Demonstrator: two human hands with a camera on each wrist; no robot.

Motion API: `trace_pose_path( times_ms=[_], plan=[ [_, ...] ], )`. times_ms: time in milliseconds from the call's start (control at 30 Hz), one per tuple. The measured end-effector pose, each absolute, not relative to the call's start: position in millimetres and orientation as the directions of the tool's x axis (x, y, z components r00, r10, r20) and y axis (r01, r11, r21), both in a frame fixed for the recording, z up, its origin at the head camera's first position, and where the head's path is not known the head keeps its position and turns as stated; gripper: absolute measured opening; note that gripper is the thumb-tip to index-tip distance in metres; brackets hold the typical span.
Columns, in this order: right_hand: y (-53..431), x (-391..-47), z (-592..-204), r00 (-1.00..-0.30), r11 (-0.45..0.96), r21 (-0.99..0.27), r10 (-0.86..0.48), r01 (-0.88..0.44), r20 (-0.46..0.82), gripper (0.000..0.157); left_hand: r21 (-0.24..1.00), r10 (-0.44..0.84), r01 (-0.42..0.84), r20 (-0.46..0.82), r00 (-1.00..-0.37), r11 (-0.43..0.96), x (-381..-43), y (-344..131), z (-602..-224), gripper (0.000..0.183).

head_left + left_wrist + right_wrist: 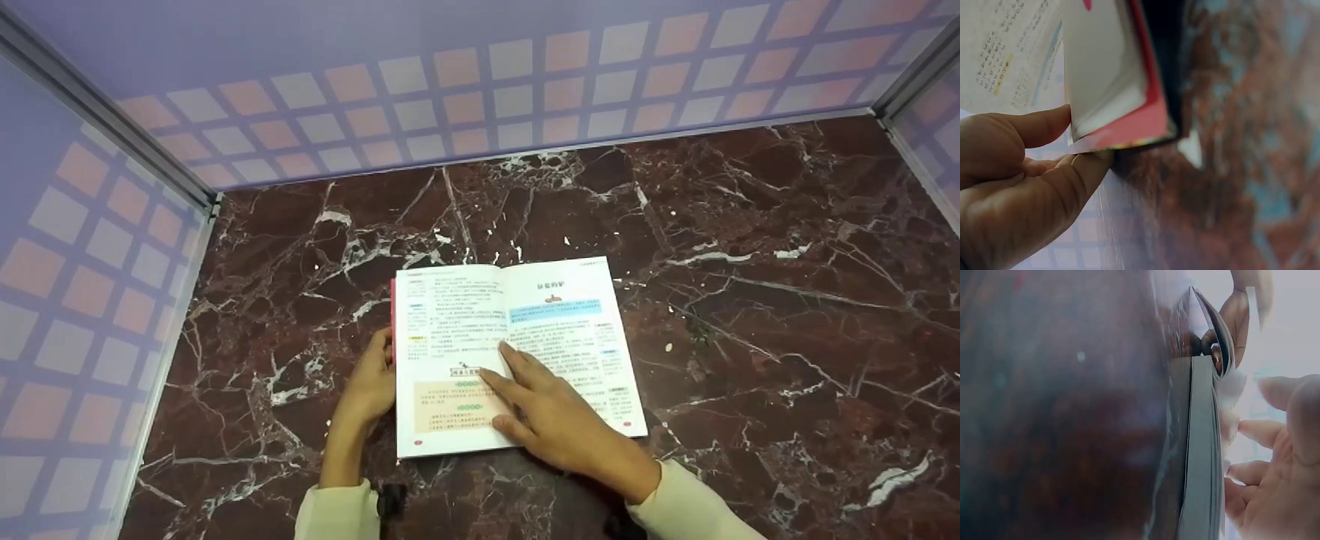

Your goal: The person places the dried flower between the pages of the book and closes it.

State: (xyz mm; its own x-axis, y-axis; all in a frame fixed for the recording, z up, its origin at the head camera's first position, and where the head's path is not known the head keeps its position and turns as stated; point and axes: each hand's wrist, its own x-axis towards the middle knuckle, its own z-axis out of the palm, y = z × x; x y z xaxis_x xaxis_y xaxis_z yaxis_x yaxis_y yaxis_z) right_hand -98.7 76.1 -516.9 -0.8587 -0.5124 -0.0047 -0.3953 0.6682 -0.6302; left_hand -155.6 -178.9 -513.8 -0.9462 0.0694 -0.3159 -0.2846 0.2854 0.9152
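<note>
An open book [457,315] with printed pages and a red cover edge lies on the dark marbled table. At its left edge my left hand [371,386] holds the cover and pages; the left wrist view shows the thumb [1044,126] against the page edge and the fingers under the pink-red cover [1154,118]. My right hand [562,412] reaches over the lower part of the spread, its extended fingers touching the page near the centre fold. From the right wrist side, the thick page block [1202,450] lies flat, while the left part lifts and curves.
Dark red marbled table [787,337] with white veins surrounds the book. Low purple panels with pink and white squares stand along the back [465,97] and the left side [90,217]; another panel [930,142] rises at the right.
</note>
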Motion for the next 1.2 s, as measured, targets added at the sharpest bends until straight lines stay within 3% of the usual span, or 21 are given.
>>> trace_pose_path(
  times_ms=[200, 867, 1200],
  plan=[
    [74.6, -97.5, -517.5, -0.851, 0.707, -0.564, -0.526, -0.426, -0.017, 0.064, 0.903, 0.046, -0.301, -0.33, -0.943, 0.308, -156.5, -181.0, -512.9, 0.043],
    [76.0, -97.2, -515.6, -0.85, 0.719, -0.559, -0.525, -0.413, -0.049, 0.065, 0.89, 0.064, -0.344, -0.378, -0.924, 0.299, -155.8, -179.5, -511.7, 0.057],
    [103.3, -110.3, -500.6, -0.891, 0.655, -0.642, -0.441, -0.399, 0.105, 0.058, 0.898, 0.085, -0.324, -0.363, -0.928, 0.299, -154.7, -180.7, -511.2, 0.059]
  ],
)
